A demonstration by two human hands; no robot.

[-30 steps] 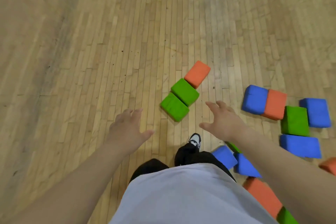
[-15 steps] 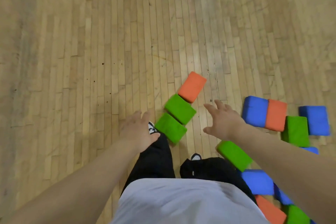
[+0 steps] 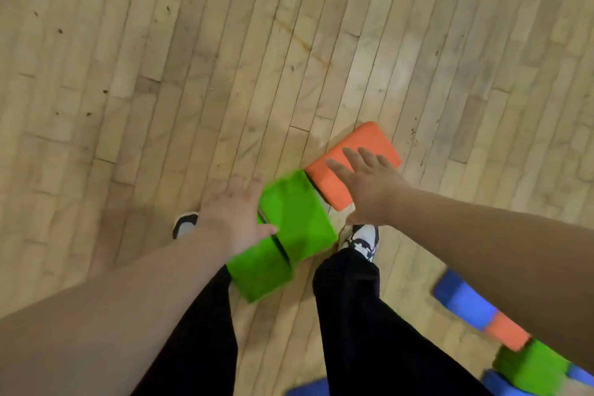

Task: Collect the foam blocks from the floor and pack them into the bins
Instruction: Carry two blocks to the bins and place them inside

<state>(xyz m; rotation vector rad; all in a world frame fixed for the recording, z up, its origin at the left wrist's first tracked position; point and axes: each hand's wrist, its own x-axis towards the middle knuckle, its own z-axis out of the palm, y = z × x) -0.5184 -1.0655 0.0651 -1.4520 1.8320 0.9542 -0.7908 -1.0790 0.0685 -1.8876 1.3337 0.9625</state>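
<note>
Three foam blocks lie in a diagonal row on the wooden floor: an orange block (image 3: 347, 164) farthest, a green block (image 3: 297, 215) in the middle, and a second green block (image 3: 260, 270) nearest. My left hand (image 3: 234, 214) is spread open over the left edge of the two green blocks. My right hand (image 3: 369, 186) is open, fingers straight, over the near right part of the orange block. Whether either hand touches a block is unclear. No bin is in view.
My two feet (image 3: 360, 238) stand on either side of the green blocks. More blocks lie at the lower right: a blue one (image 3: 463, 302), an orange one (image 3: 508, 334), a green one (image 3: 530, 370). Bare wooden floor (image 3: 193, 58) stretches ahead and left.
I have stepped forward and bent down, so the three blocks are now large and right under my hands. Both hands moved down over the blocks. The cluster at the right slid toward the lower right corner.
</note>
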